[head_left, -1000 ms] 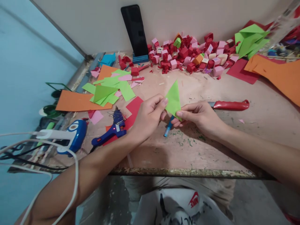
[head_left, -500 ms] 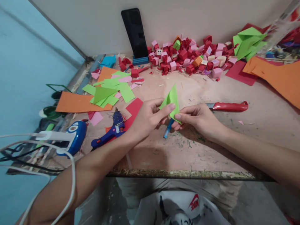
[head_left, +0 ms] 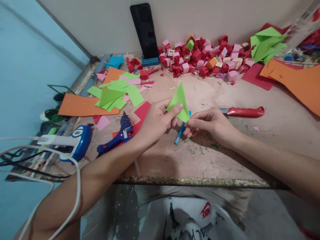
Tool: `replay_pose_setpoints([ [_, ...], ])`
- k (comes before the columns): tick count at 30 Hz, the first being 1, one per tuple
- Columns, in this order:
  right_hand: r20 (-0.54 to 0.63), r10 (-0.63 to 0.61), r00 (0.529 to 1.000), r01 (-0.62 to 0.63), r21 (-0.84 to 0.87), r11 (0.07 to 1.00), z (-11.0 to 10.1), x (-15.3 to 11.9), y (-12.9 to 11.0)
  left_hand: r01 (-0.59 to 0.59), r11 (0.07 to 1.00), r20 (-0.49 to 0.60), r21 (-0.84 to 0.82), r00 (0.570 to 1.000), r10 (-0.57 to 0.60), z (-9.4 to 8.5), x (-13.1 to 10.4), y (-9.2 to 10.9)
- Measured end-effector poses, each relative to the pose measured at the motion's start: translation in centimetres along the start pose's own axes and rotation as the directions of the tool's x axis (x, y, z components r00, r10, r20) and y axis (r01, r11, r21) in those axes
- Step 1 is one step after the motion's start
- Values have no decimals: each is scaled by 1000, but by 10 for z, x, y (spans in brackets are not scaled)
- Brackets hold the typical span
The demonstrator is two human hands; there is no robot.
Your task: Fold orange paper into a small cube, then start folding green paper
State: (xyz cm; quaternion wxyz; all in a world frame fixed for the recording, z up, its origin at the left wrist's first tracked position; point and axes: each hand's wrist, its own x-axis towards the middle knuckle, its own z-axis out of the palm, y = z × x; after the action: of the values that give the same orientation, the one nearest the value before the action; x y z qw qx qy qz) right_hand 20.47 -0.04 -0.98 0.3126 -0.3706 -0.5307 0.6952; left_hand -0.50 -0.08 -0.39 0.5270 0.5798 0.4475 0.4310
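Above the middle of the table I hold a green sheet of paper, folded into a triangle with its tip pointing away from me. My left hand is closed on its left side, the thumb lying across the front. At the lower right corner, the thumb and fingertips of my right hand pinch the paper. Beneath it, a blue pen lies on the table, partly hidden by the paper and my right fingers. A knife with a red handle lies just beyond my right hand.
A blue glue gun lies by my left forearm, near a blue-and-white plugged device with cables. Green paper pieces and orange sheets lie around. At the back stand a phone and a heap of small red and pink paper cubes.
The green paper, which bulged open at its fold, now lies flatter as a triangle and faces me more. More of the blue pen shows beneath it. Both hands keep nearly the same place.
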Motion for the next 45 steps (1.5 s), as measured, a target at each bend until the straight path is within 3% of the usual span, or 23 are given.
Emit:
replay_pose_setpoints([
  [23,-7,-28,1000,28,-55,998,1,1,-1,1,1000,18,-16,1000,-1,3,-2,-1],
  [28,-91,-93,991,89,-46,995,1,0,-1,80,997,111,-18,991,-77,4,-4,1],
  [40,-185,-143,972,137,-43,990,-3,2,1,65,997,182,29,981,-70,5,-5,2],
  [45,-235,-187,954,200,34,979,-6,5,7,96,995,259,11,961,-95,5,-5,2],
])
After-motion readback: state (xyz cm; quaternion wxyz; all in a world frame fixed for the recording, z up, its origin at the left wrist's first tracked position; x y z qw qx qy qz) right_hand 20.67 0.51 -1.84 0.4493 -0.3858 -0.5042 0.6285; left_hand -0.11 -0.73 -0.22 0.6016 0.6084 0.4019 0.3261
